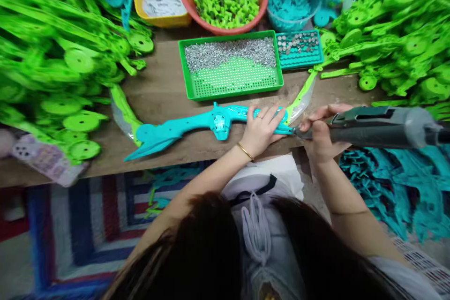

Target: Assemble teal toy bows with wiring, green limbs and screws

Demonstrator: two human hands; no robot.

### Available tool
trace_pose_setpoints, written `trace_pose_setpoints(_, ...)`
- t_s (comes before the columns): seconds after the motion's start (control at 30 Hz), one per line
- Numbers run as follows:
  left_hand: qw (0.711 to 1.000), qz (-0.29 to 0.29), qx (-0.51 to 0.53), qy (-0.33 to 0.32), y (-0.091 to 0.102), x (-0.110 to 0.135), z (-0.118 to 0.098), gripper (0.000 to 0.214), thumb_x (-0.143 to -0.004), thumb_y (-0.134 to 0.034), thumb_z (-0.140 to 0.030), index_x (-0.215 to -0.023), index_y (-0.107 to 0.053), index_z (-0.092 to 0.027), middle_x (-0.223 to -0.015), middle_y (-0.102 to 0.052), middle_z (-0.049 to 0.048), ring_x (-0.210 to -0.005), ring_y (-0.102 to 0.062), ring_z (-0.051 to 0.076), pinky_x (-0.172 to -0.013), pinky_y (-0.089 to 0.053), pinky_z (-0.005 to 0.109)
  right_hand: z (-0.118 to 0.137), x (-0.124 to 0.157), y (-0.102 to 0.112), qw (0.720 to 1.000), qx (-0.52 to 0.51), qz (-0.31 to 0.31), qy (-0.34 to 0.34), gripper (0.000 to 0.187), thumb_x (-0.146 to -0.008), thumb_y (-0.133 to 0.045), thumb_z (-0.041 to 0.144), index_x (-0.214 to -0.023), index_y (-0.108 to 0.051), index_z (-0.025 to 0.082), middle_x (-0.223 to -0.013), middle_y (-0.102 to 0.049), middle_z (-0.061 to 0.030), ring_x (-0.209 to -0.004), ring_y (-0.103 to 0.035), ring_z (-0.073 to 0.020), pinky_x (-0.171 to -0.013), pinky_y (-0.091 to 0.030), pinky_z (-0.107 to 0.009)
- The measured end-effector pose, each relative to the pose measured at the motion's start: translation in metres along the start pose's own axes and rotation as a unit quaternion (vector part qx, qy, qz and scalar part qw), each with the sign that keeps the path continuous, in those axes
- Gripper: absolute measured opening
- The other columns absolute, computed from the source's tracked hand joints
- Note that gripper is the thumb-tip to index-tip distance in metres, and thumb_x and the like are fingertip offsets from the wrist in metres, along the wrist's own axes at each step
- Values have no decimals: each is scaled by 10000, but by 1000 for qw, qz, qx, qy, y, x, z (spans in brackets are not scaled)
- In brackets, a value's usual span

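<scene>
**Brown bench (161, 79), green parts (73, 61) heaped at left and right: driver (379, 126) at right end of teal piece (191, 122)**

On my head feed, teal piece lies along the near edge of the bench, straight ahead of the wearer. Long axis runs left to right, left end slightly closer to the edge. Green limbs slant away from the wearer at each end: left limb (123, 108), right limb (305, 91).

Left hand (260, 133) is clasped over the piece's right half, fingers across the top. Right hand (323, 136) is wrapped round the driver's front end. Hands near each other, apart.

Key relation: driver tip sits at the piece's right end, between the hands. Right hand lies beyond that end, left hand inboard of it. Driver extends to the right, roughly in line with the long axis; I can't read its true tilt from one view, nor confirm the tip is seated.

Green tray (232, 86) of small metal bits (228, 51) sits just beyond the piece.
</scene>
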State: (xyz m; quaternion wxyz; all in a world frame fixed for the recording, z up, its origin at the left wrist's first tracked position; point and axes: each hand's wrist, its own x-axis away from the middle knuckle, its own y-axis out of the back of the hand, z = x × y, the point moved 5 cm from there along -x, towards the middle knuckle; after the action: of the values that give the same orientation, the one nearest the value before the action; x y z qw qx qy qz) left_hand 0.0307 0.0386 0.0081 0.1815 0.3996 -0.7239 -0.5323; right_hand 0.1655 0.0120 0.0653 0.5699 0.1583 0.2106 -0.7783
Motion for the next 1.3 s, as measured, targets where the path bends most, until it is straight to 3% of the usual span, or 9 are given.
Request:
trace_pose_setpoints(0.33,999,-15,26,10,15,10,-4,586,-880,-639,-462,-1388,-522,-193,-1441,-535,161,-1353,-443,352,-1113,-287,550,3,-28,-10,998,29,-28,-50,306,-755,-779,388,-991,-620,274,-787,-677,58,-483,-596,-80,-472,-532,-235)
trace_pose_setpoints(0.43,981,-54,159,93,27,35,-3,345,-918,-592,-400,-1185,-639,-186,-1237,-660,151,-1210,-564,309,-1010,-425,474,16,-58,-14,999,-12,-45,-4,220,-785,-751,378,-955,-658,274,-814,-695,50,-500,-596,-68,-470,-505,-218)
trace_pose_setpoints(0.5,914,-5,345,212,14,50,-1,253,-941,-538,-395,-957,-643,-165,-918,-710,105,-858,-673,217,-771,-522,349,18,-79,-19,997,-31,-60,33,182,-804,-730,396,-928,-669,277,-803,-683,45,-550,-618,-83,-509,-523,-238)
trace_pose_setpoints(0.6,680,125,616,378,-21,60,-12,274,-960,-483,-425,-875,-537,-170,-625,-623,13,-477,-583,125,-446,-411,218,5,-103,-35,998,-9,-43,44,273,-785,-729,488,-935,-643,277,-820,-650,35,-681,-665,-122,-641,-581,-298)
trace_pose_setpoints(0.67,548,135,707,426,-33,53,-21,280,-970,-468,-446,-911,-496,-174,-588,-613,-1,-425,-573,115,-394,-372,187,-12,-114,-47,999,19,-16,27,392,-743,-739,568,-966,-616,271,-859,-647,22,-762,-676,-138,-731,-592,-322)
trace_pose_setpoints(0.73,490,102,745,441,-36,42,-24,303,-960,-497,-476,-917,-477,-177,-583,-624,0,-429,-594,118,-400,-402,179,-31,-120,-59,999,48,8,0,464,-711,-746,609,-980,-594,263,-889,-658,8,-789,-670,-136,-777,-585,-318)
trace_pose_setpoints(0.87,461,31,762,453,-36,37,-25,371,-903,-591,-525,-862,-470,-176,-571,-611,-19,-435,-602,113,-411,-444,184,-64,-123,-75,997,68,-8,-22,406,-751,-708,587,-949,-574,260,-835,-647,22,-617,-620,-99,-664,-566,-292)
trace_pose_setpoints(1.13,485,-65,737,466,-34,55,-12,488,-790,-670,-608,-718,-489,-160,-576,-592,-17,-417,-556,81,-367,-401,177,-92,-104,-95,997,58,-37,-37,299,-796,-642,518,-885,-596,236,-772,-603,24,-519,-572,-103,-581,-538,-317)
trace_pose_setpoints(1.3,500,63,739,447,-27,62,-15,481,-819,-607,-635,-837,-545,-158,-599,-614,-2,-450,-591,122,-420,-467,231,-93,-101,-93,997,57,-36,-44,323,-747,-679,534,-842,-602,235,-761,-617,15,-507,-566,-106,-543,-527,-313)
